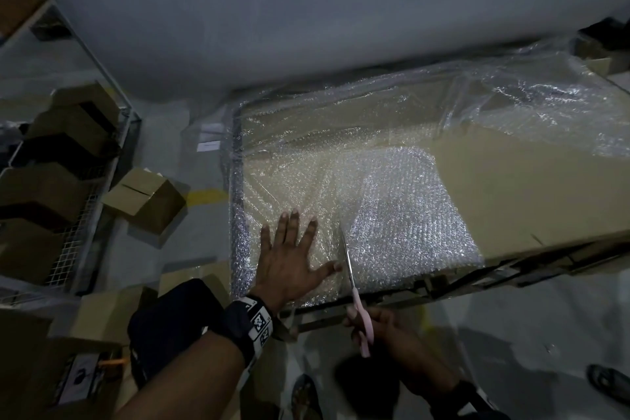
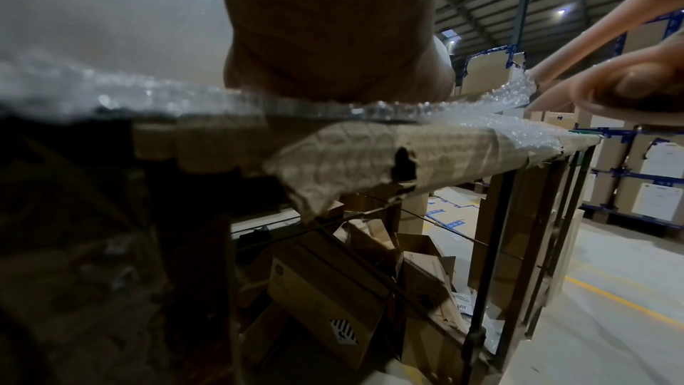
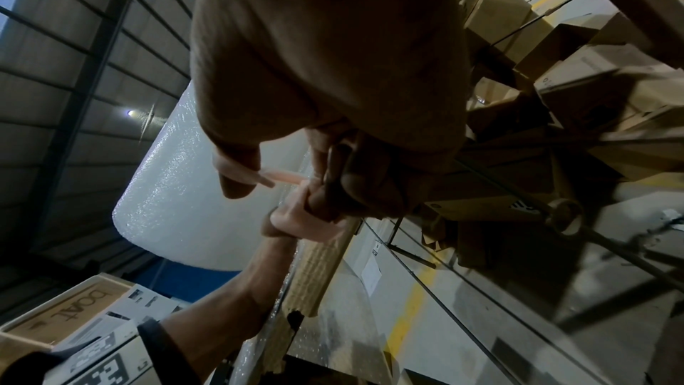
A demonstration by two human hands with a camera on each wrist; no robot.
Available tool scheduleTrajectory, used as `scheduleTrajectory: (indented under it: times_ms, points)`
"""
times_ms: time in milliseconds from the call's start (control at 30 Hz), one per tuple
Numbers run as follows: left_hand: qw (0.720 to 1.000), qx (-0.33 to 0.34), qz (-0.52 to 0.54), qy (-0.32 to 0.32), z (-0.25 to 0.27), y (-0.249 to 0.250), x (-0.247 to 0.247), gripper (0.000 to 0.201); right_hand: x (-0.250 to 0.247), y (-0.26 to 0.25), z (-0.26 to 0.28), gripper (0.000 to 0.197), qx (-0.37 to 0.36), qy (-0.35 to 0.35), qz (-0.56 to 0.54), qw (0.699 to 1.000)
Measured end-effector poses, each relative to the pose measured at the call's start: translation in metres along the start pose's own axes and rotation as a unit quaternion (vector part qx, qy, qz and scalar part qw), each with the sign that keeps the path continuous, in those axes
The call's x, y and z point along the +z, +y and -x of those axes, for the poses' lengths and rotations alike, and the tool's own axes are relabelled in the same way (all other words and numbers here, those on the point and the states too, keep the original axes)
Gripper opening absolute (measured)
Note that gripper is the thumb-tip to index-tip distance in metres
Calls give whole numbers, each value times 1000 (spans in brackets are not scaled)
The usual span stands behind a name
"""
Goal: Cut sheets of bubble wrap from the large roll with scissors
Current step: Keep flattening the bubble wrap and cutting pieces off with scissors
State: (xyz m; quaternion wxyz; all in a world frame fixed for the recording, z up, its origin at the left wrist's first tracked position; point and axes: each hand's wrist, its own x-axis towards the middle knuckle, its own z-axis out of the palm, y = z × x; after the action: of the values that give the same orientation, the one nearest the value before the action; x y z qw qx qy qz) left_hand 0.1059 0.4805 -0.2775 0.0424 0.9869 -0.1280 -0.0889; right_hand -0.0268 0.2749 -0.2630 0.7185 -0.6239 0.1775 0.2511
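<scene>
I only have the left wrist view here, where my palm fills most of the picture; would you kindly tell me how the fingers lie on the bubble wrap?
Observer: In the head view the left hand lies flat, fingers spread, on the bubble wrap.
Operator: Thanks. Where are the scissor blades?
Observer: The scissors have their blades over the wrap, right beside your left thumb.
Operator: And how are they held?
Observer: The right hand grips the pink handles just off the table's near edge.

The big bubble wrap roll walls off the far side ahead of me. To my right the cardboard tabletop lies bare; left, cardboard boxes crowd the floor.
</scene>
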Motion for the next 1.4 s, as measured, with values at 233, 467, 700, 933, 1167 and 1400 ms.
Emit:
scheduleTrajectory:
  times_ms: [233, 467, 700, 933, 1167, 1400]
  points:
    - [1000, 3, -5, 4, 1, 0, -1, 112, 0, -8, -6, 107, -15, 3, 26, 1000]
    - [1000, 2, -5, 4, 1, 0, -1, 113, -2, -8, -6, 99, -8, -2, 28, 1000]
    - [1000, 8, -3, 14, 1, -1, 0, 114, -2, -10, 0, 102, -16, -12, 29, 999]
    - [1000, 6, -15, 5, 1, 0, -1, 113, 7, -27, -3, 88, -25, -17, -7, 1000]
    - [1000, 7, -12, 7, 1, -1, 0, 113, 10, -41, -2, 39, -27, -7, -75, 997]
    - [1000, 13, -6, 12, 1, -1, 1, 113, 13, -54, 2, 36, -9, -18, -104, 994]
